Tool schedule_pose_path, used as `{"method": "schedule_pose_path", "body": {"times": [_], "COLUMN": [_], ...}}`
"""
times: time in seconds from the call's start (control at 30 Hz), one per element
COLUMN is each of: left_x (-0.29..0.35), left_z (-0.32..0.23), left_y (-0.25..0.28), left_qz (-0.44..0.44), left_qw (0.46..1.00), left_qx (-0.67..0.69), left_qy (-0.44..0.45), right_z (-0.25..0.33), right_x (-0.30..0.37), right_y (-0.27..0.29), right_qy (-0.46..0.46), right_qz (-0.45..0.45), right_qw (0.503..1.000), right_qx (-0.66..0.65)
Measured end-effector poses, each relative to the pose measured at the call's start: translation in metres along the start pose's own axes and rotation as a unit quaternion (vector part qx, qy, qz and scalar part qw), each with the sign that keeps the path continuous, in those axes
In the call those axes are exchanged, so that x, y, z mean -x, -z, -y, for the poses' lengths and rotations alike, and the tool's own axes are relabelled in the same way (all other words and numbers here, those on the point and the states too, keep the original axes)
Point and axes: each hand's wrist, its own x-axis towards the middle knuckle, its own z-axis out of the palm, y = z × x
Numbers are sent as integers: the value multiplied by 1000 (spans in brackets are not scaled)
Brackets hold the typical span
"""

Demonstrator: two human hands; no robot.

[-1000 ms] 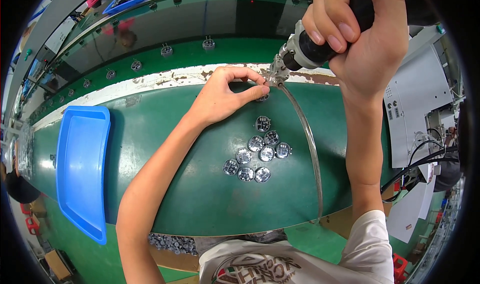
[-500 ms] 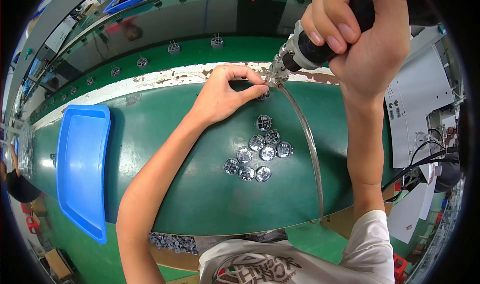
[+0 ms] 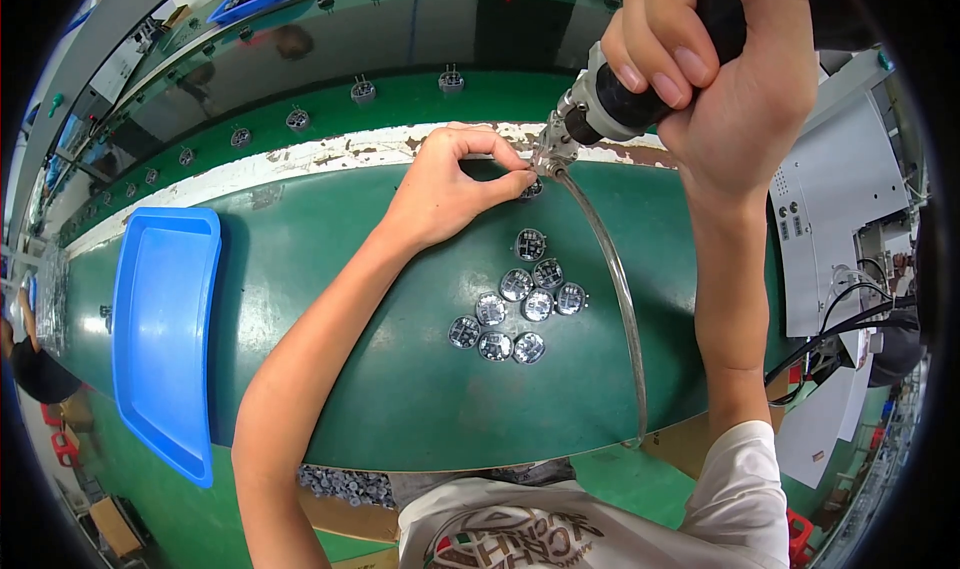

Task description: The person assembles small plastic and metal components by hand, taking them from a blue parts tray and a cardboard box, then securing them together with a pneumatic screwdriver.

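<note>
My right hand (image 3: 735, 99) is wrapped round the black body of a power screwdriver (image 3: 625, 99). Its metal nose, with a clear hose (image 3: 622, 299) attached, points down to the left. Beside the nose tip, the thumb and forefinger of my left hand (image 3: 445, 194) pinch together at the edge of a round circuit-board part (image 3: 533, 191). Fingers and nose hide most of that part. Several similar round parts (image 3: 516, 285), clear-rimmed with dark boards, lie in a loose cluster on the green worktop (image 3: 400, 409), nearer to me.
A blue tray (image 3: 165, 319) stands at the left of the worktop. Beyond a worn white ledge (image 3: 330, 154), a green conveyor belt (image 3: 410, 94) carries spaced round parts with upright pins. A grey metal panel (image 3: 835, 219) and black cables (image 3: 840, 314) are at the right.
The parts on the conveyor belt have shifted to the right. My two hands and the screwdriver stay almost where they were.
</note>
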Motion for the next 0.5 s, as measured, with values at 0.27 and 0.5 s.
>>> {"method": "schedule_pose_path", "body": {"times": [0.27,0.5], "left_x": [2,3], "left_z": [-6,-3], "left_y": [-4,1], "left_qz": [-3,30], "left_qw": [993,997], "left_qx": [114,-72], "left_qy": [10,-10], "right_z": [-4,-14], "right_x": [7,0], "right_y": [1,10], "right_qy": [1,-19], "right_qz": [-6,29], "right_qw": [1000,999], "right_qx": [-16,-24]}}
